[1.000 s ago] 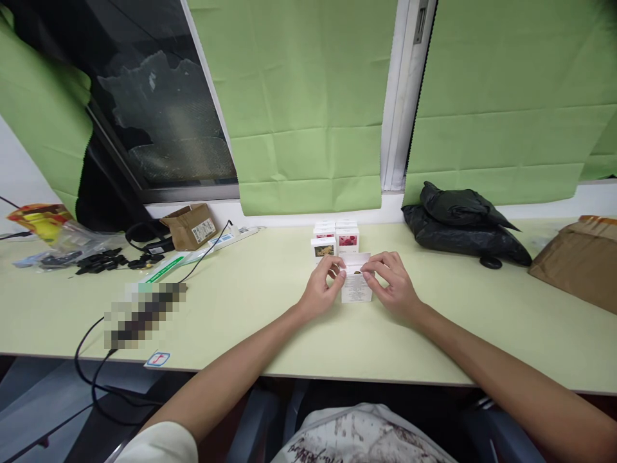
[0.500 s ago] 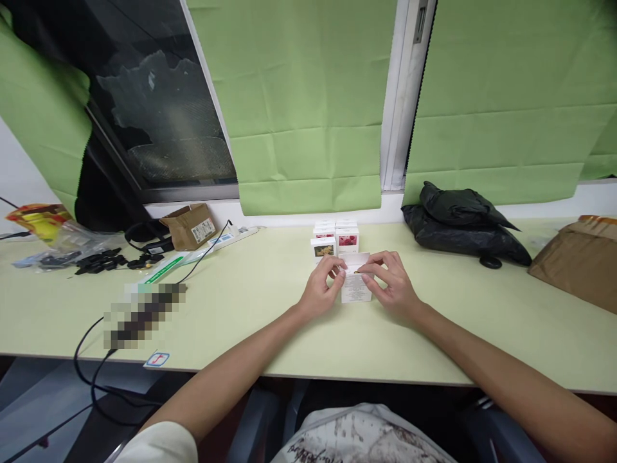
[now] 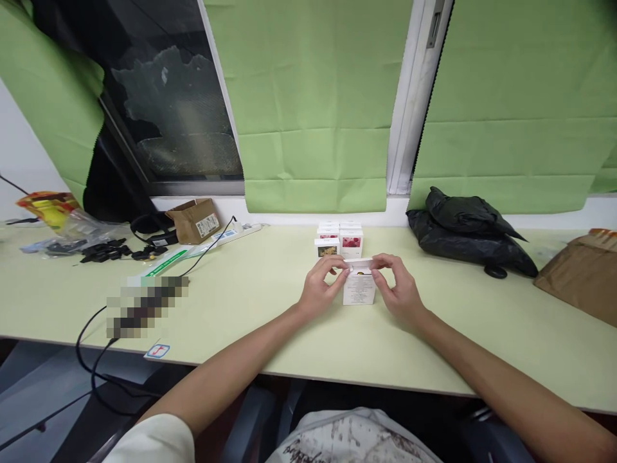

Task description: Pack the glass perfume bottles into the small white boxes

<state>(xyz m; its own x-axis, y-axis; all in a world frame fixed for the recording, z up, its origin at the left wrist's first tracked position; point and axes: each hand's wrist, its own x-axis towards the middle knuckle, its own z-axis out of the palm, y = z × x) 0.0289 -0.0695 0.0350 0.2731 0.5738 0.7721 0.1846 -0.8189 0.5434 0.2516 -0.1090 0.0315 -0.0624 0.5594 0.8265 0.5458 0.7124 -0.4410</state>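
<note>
A small white carton (image 3: 358,290) with printed text on its near face stands upright on the table in front of me. Its top is open, the lid flap (image 3: 359,263) raised at the back, and something dark and yellow shows just inside. At the carton's upper left corner, my left hand (image 3: 322,283) pinches the edge between thumb and fingers. My right hand (image 3: 399,286) grips the upper right side, its fingertips at the flap and its thumb near the rim. Just behind stand several similar white boxes (image 3: 351,242) with fruit and plant pictures.
Black plastic bags (image 3: 465,225) and a brown cardboard box (image 3: 581,273) lie to the right, with a small black round object (image 3: 495,272) between. On the left are an open brown carton (image 3: 193,222), a power strip (image 3: 241,231), black parts (image 3: 103,251) and cables.
My right fingers have moved from over the opening to the carton's right edge. The lid flap has tipped forward somewhat. The head view has shifted slightly.
</note>
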